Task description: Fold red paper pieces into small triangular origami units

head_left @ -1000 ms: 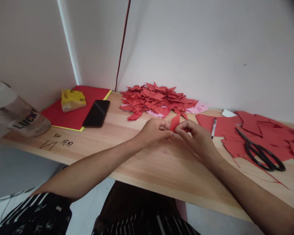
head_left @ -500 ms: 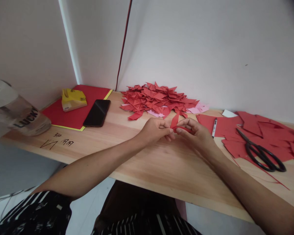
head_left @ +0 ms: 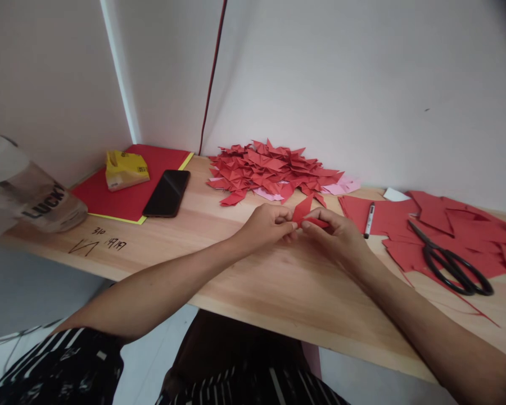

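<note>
Between my two hands is a small piece of folded red paper, one pointed flap standing up and another part reaching right. My left hand pinches its left side between thumb and fingers. From the right, my right hand grips the other side, thumb near the middle of the fold. Part of the paper is hidden by the fingers. Just behind it lies a heap of folded red paper pieces, with some pink paper under it.
Right of my hands are a marker, red paper sheets and black-handled scissors. On the left stand a phone, a yellow packet on a red sheet, and a clear bottle by the table edge.
My right fingers have shifted slightly left along the folded paper, and its upright flap shows a little wider. Both hands keep hold of it in nearly the same place.
</note>
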### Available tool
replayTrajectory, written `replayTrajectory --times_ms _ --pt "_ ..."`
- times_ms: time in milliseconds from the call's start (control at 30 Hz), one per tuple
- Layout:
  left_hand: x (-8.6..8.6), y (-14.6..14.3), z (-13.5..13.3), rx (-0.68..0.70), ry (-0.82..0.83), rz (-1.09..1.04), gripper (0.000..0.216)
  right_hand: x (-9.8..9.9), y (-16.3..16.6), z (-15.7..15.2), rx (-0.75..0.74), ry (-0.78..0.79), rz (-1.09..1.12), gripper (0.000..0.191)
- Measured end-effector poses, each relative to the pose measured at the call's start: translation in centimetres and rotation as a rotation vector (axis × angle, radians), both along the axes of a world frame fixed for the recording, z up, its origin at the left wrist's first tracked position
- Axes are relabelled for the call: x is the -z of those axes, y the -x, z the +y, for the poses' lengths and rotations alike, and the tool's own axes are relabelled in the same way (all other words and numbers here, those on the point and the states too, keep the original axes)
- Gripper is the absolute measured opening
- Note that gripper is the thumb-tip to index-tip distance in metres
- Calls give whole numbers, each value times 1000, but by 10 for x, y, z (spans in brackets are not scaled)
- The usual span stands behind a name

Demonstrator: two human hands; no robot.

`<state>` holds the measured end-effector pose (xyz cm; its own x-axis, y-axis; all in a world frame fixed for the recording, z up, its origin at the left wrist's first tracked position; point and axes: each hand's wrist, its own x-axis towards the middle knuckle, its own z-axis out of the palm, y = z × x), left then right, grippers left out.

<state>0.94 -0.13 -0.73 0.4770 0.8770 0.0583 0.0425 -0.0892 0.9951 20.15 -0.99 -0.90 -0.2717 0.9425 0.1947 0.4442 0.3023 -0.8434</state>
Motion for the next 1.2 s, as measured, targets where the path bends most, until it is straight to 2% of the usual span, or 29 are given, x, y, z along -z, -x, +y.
replayTrajectory --times_ms 133,300,500,600,733,933,1200 --pt "3 -2 -1 34 -42 57 12 2 -1 1 34 -28 -82 19" --pt "2 -2 -2 12 -116 107 16 -1 -2 -1 16 0 -116 19" --pt "-3 1 -1 99 -40 144 18 -4 -4 0 -165 32 -155 29" --pt "-4 1 1 166 21 128 17 -2 -6 2 -204 40 -137 33" --pt "-4 1 2 184 107 101 14 -3 -5 0 -184 83 -114 42" --pt "-4 0 3 123 151 86 22 -4 -4 -1 -114 141 -124 46" --pt "0 -1 4 253 176 52 11 -3 -7 3 -179 33 -161 35"
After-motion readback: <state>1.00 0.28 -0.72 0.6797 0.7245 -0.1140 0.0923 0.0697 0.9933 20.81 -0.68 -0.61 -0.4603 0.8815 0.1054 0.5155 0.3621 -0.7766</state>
